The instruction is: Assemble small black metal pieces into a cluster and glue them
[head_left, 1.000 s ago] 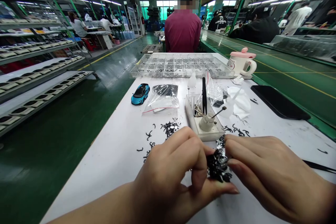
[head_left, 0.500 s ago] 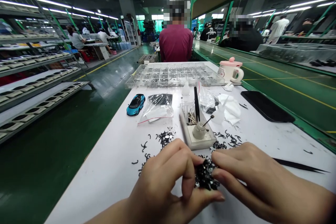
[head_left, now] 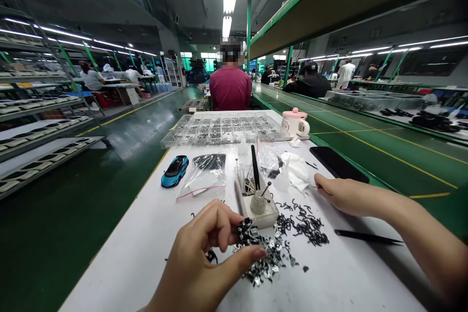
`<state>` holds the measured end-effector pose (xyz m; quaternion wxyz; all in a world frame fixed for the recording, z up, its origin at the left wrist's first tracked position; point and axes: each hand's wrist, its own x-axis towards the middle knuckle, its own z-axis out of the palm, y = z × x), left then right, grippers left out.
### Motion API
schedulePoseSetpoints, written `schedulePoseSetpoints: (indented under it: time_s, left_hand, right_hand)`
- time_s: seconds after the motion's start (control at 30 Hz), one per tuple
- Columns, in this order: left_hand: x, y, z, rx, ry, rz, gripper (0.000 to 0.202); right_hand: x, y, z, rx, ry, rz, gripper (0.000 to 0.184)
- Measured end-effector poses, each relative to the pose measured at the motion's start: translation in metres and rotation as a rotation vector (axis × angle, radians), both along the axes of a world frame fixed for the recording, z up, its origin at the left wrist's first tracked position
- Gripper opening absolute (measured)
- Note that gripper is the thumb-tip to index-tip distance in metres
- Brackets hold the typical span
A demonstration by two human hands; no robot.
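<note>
My left hand (head_left: 204, 258) pinches a small black plastic part (head_left: 246, 232) between thumb and fingers, just above a heap of loose black parts (head_left: 268, 258) on the white table (head_left: 157, 248). My right hand (head_left: 343, 195) reaches out to the right over the table, fingers curled loosely, near white tissue (head_left: 297, 169) and a black phone (head_left: 338, 164). Whether it holds anything is hidden. More black parts (head_left: 305, 222) lie scattered between the hands. Black tweezers (head_left: 367, 238) lie under my right forearm.
A small white tray (head_left: 258, 204) holds a glue pot and tools. A blue toy car (head_left: 174, 171), a plastic bag of parts (head_left: 204, 175), a clear compartment box (head_left: 223, 129) and a pink-lidded mug (head_left: 296, 123) stand farther back. A person in a maroon shirt (head_left: 229, 88) sits beyond.
My hands have come apart: the right let go of the black clump and moved right toward the tissue. Many parts now lie spilled on the table. The view tilted upward.
</note>
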<state>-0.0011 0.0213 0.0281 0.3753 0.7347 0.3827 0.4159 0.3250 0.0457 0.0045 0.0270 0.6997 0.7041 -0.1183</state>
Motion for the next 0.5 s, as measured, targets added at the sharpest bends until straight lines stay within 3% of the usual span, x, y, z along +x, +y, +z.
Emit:
schedulePoseSetpoints:
  time_s: [0.1, 0.23, 0.37, 0.5]
  left_hand:
    - [0.0, 0.002, 0.0, -0.036, -0.004, -0.011, 0.043]
    - [0.001, 0.002, 0.0, -0.052, -0.027, -0.018, 0.044]
    - [0.002, -0.001, -0.001, -0.128, -0.073, -0.01, 0.044]
    - [0.003, -0.006, 0.0, -0.312, -0.142, -0.057, 0.043]
  right_hand:
    - [0.0, 0.006, -0.014, -0.007, -0.032, -0.024, 0.016]
    - [-0.004, 0.01, -0.012, 0.041, -0.013, -0.042, 0.018]
    - [-0.015, 0.017, -0.006, 0.233, 0.15, -0.039, 0.023]
    - [-0.04, 0.028, -0.017, 0.419, 0.416, -0.008, 0.036]
